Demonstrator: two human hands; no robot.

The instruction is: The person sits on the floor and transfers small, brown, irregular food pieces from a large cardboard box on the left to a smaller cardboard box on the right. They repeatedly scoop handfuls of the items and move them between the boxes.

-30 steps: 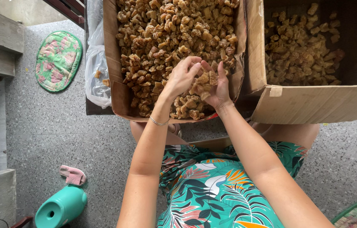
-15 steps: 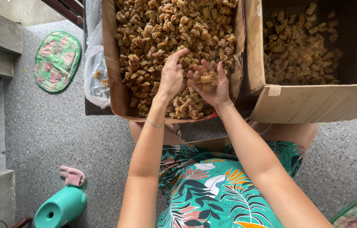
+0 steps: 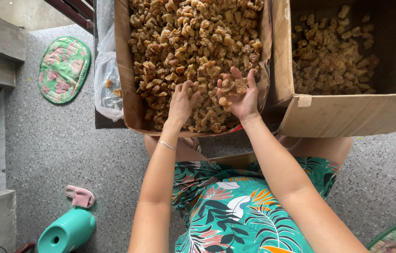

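Observation:
A cardboard box [image 3: 124, 70] in front of me is heaped with several brown, sticky chunks [image 3: 184, 42]. My left hand [image 3: 180, 104] lies palm down on the heap near the box's front edge, fingers curled into the chunks. My right hand [image 3: 240, 93] is turned palm up just beside it, cupping a small pile of the brown chunks [image 3: 232, 87]. A thin bracelet [image 3: 166, 145] circles my left wrist.
A second cardboard box [image 3: 348, 115] at the right holds darker chunks. A clear plastic bag [image 3: 106, 75] hangs left of the first box. On the speckled floor lie a green patterned mat [image 3: 63, 69], a pink cloth [image 3: 80, 196] and a teal plastic container [image 3: 67, 230].
My left hand has drawn away from the right palm and dropped onto the heap. My right hand stays cupped, still holding chunks.

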